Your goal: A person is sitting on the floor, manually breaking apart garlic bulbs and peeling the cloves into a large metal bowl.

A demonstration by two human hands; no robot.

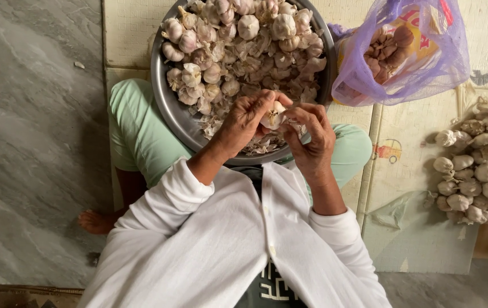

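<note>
Left hand [243, 122]: closed round a garlic bulb [272, 116], root end showing, held over the near rim of the steel tray [164, 91].
Right hand [312, 137]: fingers pinched on the bulb's papery skin.
Grip advice: brace the bulb firmly and peel in small pulls, so the skins drop into the tray.
Tray: heaped with garlic bulbs and loose skins.
Far right: purple mesh bag [421, 63] at the mat's far edge.
</note>
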